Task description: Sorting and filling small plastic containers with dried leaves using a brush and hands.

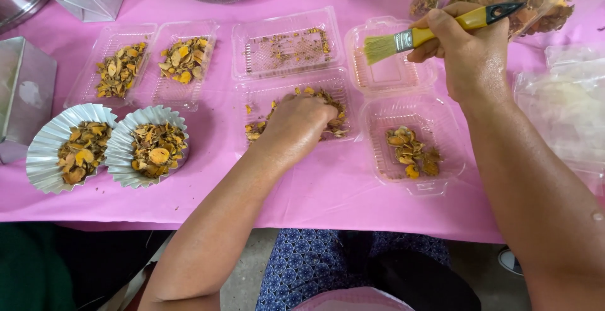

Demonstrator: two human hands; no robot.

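Gripping a yellow-handled flat paintbrush (435, 30) with pale bristles, right hand (463, 52) hovers beyond the clear hinged plastic clamshell tray (296, 71). Left hand (299, 125) rests inside that tray, fingers curled into dried orange-brown root slices (331, 106); its grip is hidden.

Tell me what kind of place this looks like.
Probably a small hand-packing table for dried herbs. Clear plastic clamshell trays and fluted foil cups hold dried orange slices on a pink table cover. The left hand reaches into one tray; the right hand holds a brush.
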